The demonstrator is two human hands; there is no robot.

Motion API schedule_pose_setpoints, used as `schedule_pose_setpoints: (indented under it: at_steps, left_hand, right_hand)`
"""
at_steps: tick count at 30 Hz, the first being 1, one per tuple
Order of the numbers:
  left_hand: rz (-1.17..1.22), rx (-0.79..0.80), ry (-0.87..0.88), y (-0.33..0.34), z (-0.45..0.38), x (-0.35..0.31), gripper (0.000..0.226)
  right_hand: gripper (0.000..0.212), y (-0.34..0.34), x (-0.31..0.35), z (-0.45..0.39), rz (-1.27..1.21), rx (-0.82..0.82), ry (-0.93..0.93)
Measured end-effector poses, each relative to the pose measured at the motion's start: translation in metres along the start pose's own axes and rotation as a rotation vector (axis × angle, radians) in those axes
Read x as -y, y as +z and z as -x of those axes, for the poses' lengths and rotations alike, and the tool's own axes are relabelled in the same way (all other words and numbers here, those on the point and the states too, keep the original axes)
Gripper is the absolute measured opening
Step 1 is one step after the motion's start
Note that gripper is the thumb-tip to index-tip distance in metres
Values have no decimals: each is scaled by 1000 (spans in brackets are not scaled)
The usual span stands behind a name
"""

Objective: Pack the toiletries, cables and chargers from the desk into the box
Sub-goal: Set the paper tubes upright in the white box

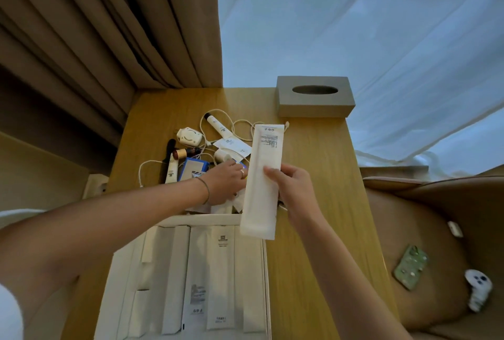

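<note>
My right hand (293, 189) grips a long white paper packet (263, 173), held upright above the far edge of the white box (266, 271). The box sits at the desk's near edge and holds several white packets (221, 277) side by side. My left hand (225, 182) reaches into the pile just beyond the box, fingers touching a small white bottle (222, 155) and papers; its grip is hidden. The pile holds a white tube with a dark cap (216, 124), a white charger (189, 136), white cables (240, 124), a blue pack (192, 169), a cream tube (171, 169) and a black comb (168, 152).
A grey tissue box (315, 97) stands at the desk's back right. Brown curtains hang at the left, a sheer white one behind. To the right, a brown armchair (425, 230) carries a green blister pack (410, 266) and a white item (478, 289).
</note>
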State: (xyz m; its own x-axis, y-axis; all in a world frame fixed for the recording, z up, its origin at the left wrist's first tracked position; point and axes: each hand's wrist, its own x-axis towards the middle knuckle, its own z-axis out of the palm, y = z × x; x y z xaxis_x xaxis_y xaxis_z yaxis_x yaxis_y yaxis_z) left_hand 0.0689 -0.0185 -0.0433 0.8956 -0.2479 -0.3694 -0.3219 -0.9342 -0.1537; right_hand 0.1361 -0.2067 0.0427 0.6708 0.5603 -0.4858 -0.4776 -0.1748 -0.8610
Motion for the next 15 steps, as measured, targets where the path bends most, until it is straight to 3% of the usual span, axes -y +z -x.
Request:
schedule_pose_setpoints:
  at_steps: [2, 5, 9, 11, 15]
  left_hand:
    - [92, 9, -89, -4, 7, 3, 26]
    - [321, -146, -275, -9, 23, 7, 20]
    - [782, -344, -614, -14, 54, 8, 53]
    - [968, -457, -696, -17, 70, 4, 59]
    - [1260, -703, -767, -24, 105, -7, 28]
  right_hand:
    - [14, 7, 0, 14, 11, 14, -24]
    - [19, 15, -4, 35, 149, -2, -122]
    - [26, 25, -19, 64, 327, -58, -230]
    - [30, 32, -28, 78, 441, -102, -287]
    - [23, 49, -53, 103, 721, -153, -347]
